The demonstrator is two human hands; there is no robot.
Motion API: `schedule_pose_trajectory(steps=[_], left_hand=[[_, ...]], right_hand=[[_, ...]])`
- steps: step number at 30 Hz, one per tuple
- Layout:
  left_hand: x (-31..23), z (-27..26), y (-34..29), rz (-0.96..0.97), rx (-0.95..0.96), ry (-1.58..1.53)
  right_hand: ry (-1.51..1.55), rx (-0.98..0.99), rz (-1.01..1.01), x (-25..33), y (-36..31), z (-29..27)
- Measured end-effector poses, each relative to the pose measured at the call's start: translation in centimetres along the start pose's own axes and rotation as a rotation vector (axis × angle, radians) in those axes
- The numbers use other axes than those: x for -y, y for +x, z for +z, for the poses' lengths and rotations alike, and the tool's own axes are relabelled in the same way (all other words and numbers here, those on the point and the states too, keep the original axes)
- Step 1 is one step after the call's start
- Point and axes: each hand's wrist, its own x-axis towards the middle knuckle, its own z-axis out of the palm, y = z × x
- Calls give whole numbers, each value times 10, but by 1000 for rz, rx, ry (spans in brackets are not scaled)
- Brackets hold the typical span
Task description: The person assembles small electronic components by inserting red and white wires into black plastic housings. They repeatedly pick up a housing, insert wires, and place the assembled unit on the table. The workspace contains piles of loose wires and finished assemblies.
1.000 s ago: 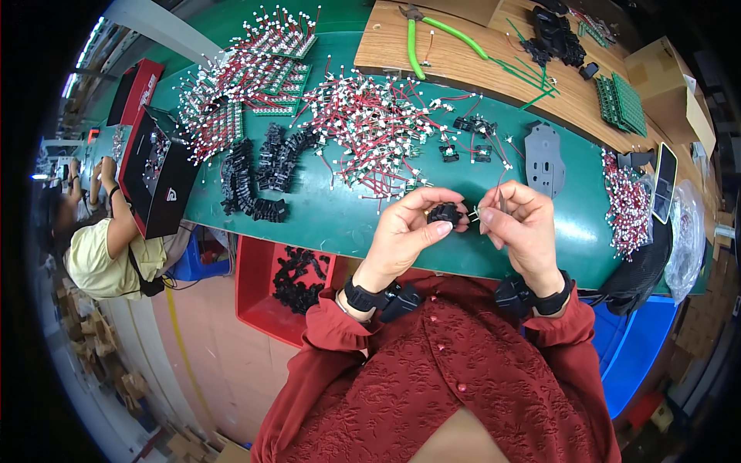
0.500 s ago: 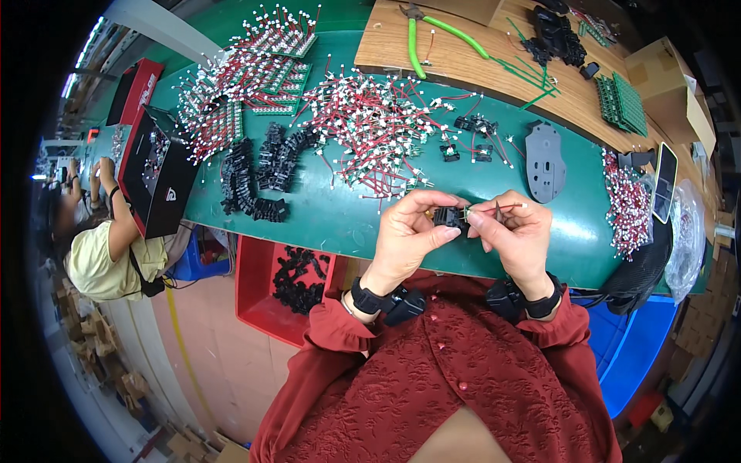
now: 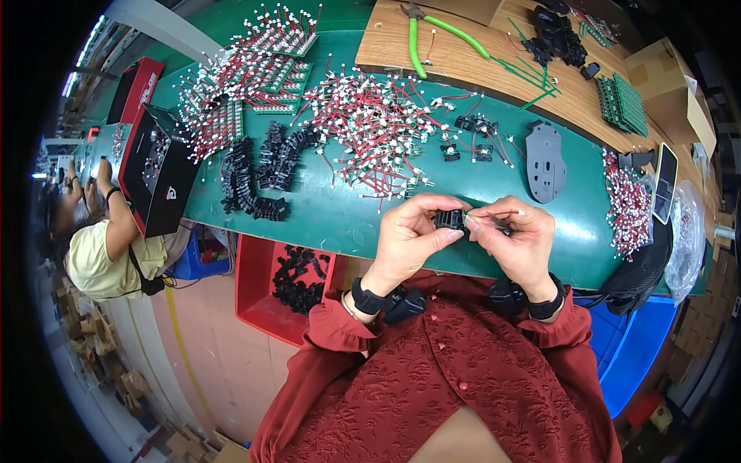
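My left hand (image 3: 411, 231) pinches a small black plastic part (image 3: 449, 220) between thumb and fingers, just above the front of the green table. Close against its right side, my right hand (image 3: 515, 235) is closed on a small wired circuit board (image 3: 468, 218). A red wire with a white plug comes out over the right fingers. Something thin and dark (image 3: 500, 224) also shows among those fingers; its kind is unclear. Beyond my hands lies a heap of red-wired boards (image 3: 370, 127) with white plugs. Several black plastic parts (image 3: 480, 127) sit right of the heap.
Rows of black parts (image 3: 258, 174) and stacked board panels (image 3: 282, 85) are at left. A grey mouse-shaped shell (image 3: 545, 162) lies at right, near a wired pile (image 3: 624, 204) and phone (image 3: 664, 177). Green-handled cutters (image 3: 414, 46) rest behind. A red bin (image 3: 255, 305) stands below. A co-worker (image 3: 108, 247) works far left.
My right hand has shifted slightly, and the red wire's plug now sits a little higher. The black part has turned slightly in my left fingers.
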Motion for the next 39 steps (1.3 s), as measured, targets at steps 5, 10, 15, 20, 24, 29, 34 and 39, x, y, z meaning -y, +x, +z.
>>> schedule_pose_trajectory(steps=[5, 10, 15, 20, 24, 29, 34, 39], left_hand=[[2, -4, -4, 31, -18, 147], [2, 0, -4, 145, -7, 41], [1, 3, -3, 137, -3, 2], [1, 0, -6, 220, 20, 120], [3, -1, -5, 251, -2, 147], [-2, 12, 0, 8, -90, 77], [-7, 10, 3, -27, -1, 170], [-8, 0, 5, -125, 58, -38]], right_hand=[[-115, -3, 0, 4, -2, 2], [137, 62, 152, 2, 3, -1], [231, -5, 188, 3, -2, 3], [-45, 47, 7, 0, -4, 4], [-101, 30, -36, -3, -4, 7], [-364, -99, -393, -10, 0, 7], [-512, -85, -650, -12, 6, 2], [-600, -35, -672, -11, 6, 0]])
